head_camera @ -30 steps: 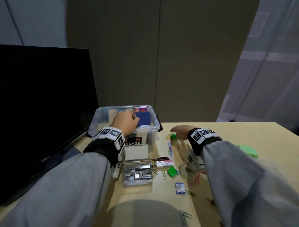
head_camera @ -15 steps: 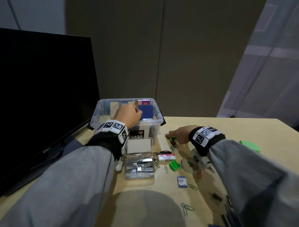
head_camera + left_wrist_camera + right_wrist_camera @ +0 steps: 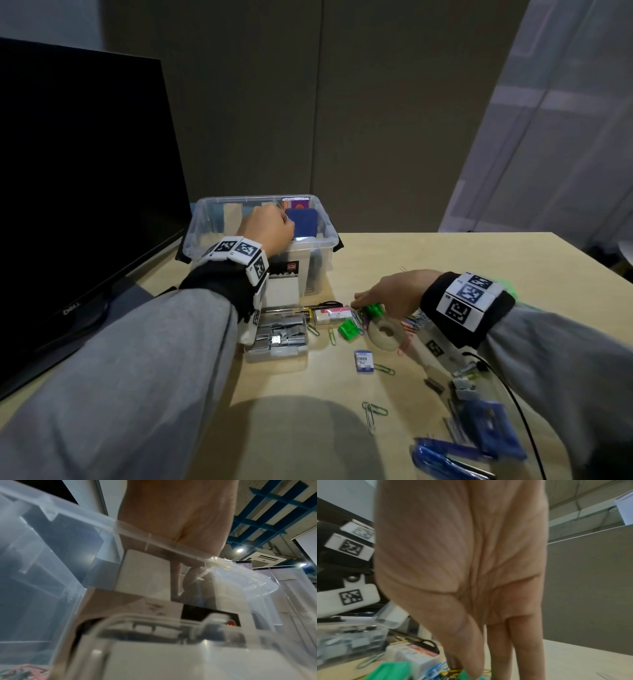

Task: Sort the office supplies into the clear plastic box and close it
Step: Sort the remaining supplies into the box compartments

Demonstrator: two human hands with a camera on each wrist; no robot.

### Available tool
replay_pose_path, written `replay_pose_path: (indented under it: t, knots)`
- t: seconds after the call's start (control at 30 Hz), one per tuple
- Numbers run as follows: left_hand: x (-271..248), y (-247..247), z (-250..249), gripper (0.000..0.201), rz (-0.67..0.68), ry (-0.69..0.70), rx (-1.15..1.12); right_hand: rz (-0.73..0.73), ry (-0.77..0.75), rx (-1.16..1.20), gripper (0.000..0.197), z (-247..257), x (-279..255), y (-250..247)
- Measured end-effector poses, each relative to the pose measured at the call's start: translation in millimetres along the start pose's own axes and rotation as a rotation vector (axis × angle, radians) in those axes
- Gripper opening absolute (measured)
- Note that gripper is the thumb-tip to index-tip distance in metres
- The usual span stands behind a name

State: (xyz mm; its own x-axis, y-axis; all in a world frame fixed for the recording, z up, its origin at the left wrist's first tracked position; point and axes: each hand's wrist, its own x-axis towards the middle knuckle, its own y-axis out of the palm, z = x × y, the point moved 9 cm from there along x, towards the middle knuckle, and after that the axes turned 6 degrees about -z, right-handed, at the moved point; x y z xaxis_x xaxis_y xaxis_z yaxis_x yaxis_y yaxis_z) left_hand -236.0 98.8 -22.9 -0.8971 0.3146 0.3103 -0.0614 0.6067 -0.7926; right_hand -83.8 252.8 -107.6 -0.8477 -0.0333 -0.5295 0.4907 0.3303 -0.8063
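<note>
left hand fingers curled inside clear plastic box | right hand pinching green clip | table's right half open

My bench is pale, matt wood laminate. The clear plastic box is smooth, glossy and see-through. The small case is clear plastic and holds shiny metal pieces. The tape roll looks translucent and glossy. My sleeves are grey matt cloth. The monitor screen is smooth black
</note>
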Motion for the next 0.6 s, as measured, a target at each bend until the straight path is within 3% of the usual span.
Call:
replay_pose_path:
  t: [0.27, 0.4, 0.6]
  knots:
    - [-7, 21, -39, 0.025, 0.041, 0.079, -0.023, -0.034, -0.072, 0.120, 0.065, 11, -23, 8]
    - [-11, 26, -51, 0.024, 0.045, 0.095, -0.026, -0.167, -0.086, 0.261, 0.056, 10, -23, -3]
    - [-15, 27, -55, 0.025, 0.048, 0.109, -0.004, -0.208, -0.075, 0.125, 0.041, 26, -12, -4]
